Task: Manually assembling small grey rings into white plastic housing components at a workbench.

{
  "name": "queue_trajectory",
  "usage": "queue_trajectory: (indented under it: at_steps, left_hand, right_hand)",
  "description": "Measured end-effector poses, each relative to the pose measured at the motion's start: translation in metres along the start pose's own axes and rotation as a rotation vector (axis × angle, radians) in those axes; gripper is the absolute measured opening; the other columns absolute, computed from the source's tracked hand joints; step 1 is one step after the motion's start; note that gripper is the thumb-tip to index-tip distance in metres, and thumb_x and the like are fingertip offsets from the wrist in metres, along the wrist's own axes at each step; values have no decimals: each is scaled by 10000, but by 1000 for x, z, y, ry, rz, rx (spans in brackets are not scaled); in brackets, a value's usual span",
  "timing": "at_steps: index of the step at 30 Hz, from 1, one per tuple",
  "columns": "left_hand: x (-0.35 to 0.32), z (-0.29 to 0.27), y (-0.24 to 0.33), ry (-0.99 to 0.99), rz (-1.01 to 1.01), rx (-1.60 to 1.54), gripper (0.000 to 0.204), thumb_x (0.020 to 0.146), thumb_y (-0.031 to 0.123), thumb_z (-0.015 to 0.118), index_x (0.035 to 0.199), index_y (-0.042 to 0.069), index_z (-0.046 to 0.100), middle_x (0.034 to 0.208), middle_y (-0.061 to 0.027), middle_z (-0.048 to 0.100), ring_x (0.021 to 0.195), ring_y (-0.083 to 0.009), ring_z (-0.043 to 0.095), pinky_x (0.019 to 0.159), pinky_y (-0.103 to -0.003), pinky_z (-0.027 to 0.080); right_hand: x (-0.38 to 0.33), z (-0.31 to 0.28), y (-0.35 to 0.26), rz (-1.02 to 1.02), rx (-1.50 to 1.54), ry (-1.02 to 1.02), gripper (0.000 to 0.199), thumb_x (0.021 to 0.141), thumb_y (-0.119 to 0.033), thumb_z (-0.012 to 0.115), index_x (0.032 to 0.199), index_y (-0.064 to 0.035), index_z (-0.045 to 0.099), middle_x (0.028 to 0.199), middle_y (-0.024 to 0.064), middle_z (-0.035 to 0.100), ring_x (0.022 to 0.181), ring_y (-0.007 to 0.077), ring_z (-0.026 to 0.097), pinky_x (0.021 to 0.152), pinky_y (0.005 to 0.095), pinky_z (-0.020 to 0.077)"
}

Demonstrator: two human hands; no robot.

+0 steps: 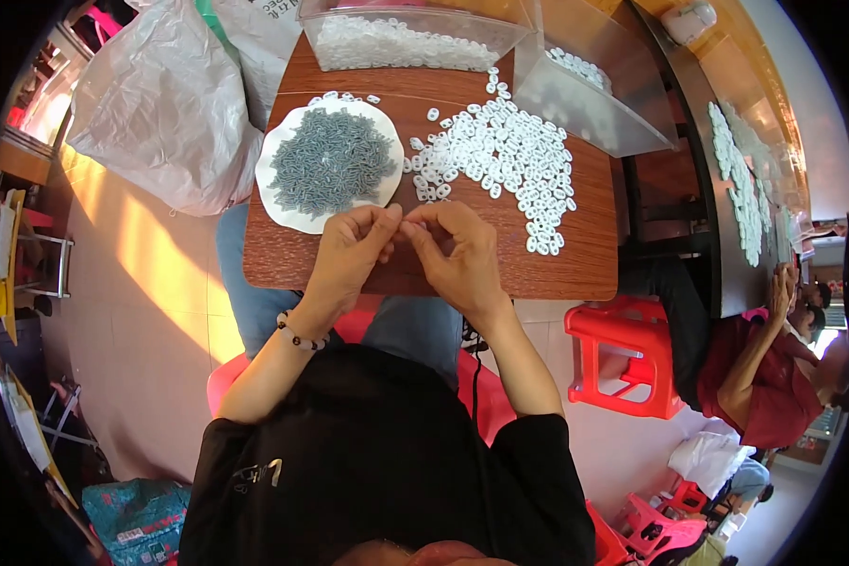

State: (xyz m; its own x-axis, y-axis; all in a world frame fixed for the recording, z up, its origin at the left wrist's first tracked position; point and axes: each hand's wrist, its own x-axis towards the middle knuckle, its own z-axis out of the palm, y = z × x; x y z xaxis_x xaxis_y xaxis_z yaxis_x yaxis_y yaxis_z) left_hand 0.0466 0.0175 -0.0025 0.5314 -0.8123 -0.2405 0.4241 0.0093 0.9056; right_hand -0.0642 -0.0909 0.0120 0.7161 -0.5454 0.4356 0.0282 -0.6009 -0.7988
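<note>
In the middle, both hands (460,255) pinch, I can't tell what. Big white bag (156,104) upper left, red stool (602,324) right.

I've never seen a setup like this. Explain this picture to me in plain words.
There is no machine here: these are a person's two bare hands. The picture comes from a wide fisheye camera worn on that person's head, looking down, so straight edges bend near the rim.

On the brown table stands a white plate heaped with small grey pieces. To its right lies a loose spread of small white pieces, many with two holes. Behind are two see-through bins with more white pieces inside.

The left hand and right hand meet near the table's close edge, fingertips pinched. Anything between them is too small to make out.
</note>
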Motion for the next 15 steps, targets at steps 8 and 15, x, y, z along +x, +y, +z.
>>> queue_trajectory:
  at_steps: [8,15]
  left_hand:
    - [-13,8,-14,-82,-83,0,216,926,230,615,914,17,652,777,16,624,633,-27,477,593,-176,391]
    - [-16,13,-10,-74,8,107,207,941,224,591,942,20,625,839,2,621,684,-35,498,612,-184,414]
  right_hand:
    - [-24,-19,-8,274,29,-56,81,810,-25,676,887,-8,658,756,72,645,604,143,607,515,271,448]
    - [-37,-28,-5,633,662,25,214,888,-60,636,1079,36,647,925,76,675,799,122,656,699,241,554]
